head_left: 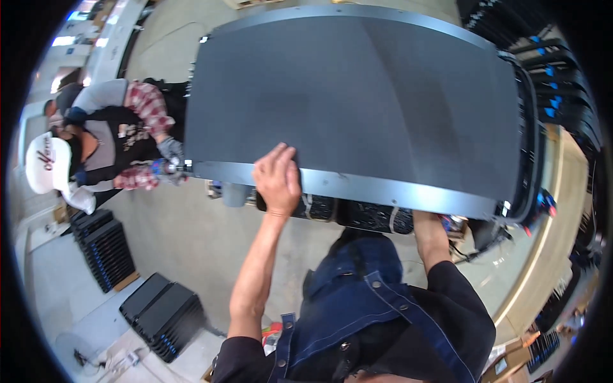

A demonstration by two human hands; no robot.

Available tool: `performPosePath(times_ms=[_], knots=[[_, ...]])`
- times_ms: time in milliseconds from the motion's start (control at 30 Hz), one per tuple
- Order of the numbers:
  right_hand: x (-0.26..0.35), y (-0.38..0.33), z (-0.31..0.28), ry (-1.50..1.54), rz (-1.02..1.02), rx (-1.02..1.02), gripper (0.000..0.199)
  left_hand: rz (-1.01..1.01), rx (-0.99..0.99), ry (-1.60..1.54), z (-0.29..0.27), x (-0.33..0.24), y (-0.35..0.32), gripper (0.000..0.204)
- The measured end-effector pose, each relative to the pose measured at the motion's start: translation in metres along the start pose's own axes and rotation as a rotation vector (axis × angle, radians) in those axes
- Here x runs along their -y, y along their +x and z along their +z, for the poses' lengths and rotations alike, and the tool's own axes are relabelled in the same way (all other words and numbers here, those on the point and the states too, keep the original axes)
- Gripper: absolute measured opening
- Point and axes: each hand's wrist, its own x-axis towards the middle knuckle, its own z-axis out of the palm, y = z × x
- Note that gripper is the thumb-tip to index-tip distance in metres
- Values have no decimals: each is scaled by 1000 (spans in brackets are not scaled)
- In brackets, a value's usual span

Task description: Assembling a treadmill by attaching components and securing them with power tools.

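Observation:
A treadmill deck [357, 96] with a wide dark belt lies across the space in front of me. A silver rail [357, 185] runs along its near edge. My left hand [278, 182] rests on this near edge, its fingers lying on the belt and the wrist over the rail. My right forearm [431, 236] reaches under the near edge toward the right, and that hand is hidden below the deck. Black wrapped parts [370, 216] show beneath the rail between my arms.
At the deck's left end a co-worker in a white cap [48, 163] holds a blue tool-like object [165, 168] against the corner. Stacks of black parts [163, 313] stand lower left. More black parts [552, 83] and a wooden edge [543, 255] are on the right.

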Motion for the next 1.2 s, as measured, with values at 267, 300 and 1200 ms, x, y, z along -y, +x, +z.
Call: performPosePath(times_ms=[267, 300, 1200], knots=[[16, -35, 25, 407, 115, 134, 35, -40, 50, 51, -11, 12, 2, 32], [16, -40, 25, 438, 128, 148, 36, -41, 40, 46, -11, 10, 4, 31], [68, -210, 25, 1506, 208, 109, 32, 702, 260, 110, -78, 24, -40, 61]])
